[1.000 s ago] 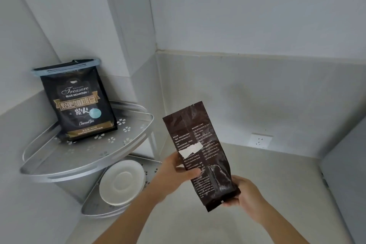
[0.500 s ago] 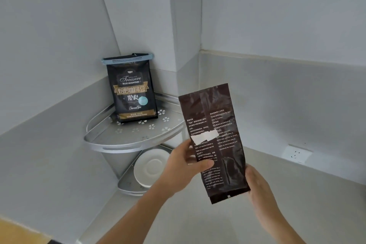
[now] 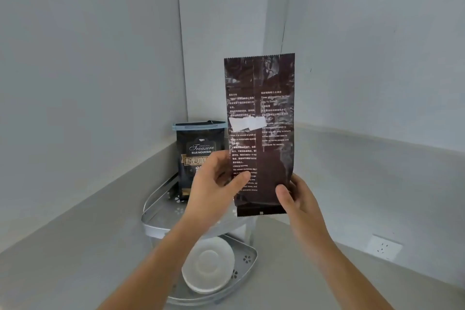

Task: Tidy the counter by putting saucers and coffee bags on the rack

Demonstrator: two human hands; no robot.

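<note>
Where pale walls are meeting above the grey counter [image 3: 75,246], a two-tier corner rack [image 3: 156,224] is carrying a black coffee bag [image 3: 198,153] above and a white saucer [image 3: 208,265] below; left hand [image 3: 214,184] and right hand [image 3: 299,199] are gripping an upright brown coffee bag [image 3: 266,138] near a wall socket [image 3: 383,249].

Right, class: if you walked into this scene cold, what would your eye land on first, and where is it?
The tall dark brown coffee bag held upright mid-frame, with the left hand and right hand gripping its lower end. Behind it, a black coffee bag stands on the top shelf of the corner rack. A white saucer lies on the lower shelf.
</note>
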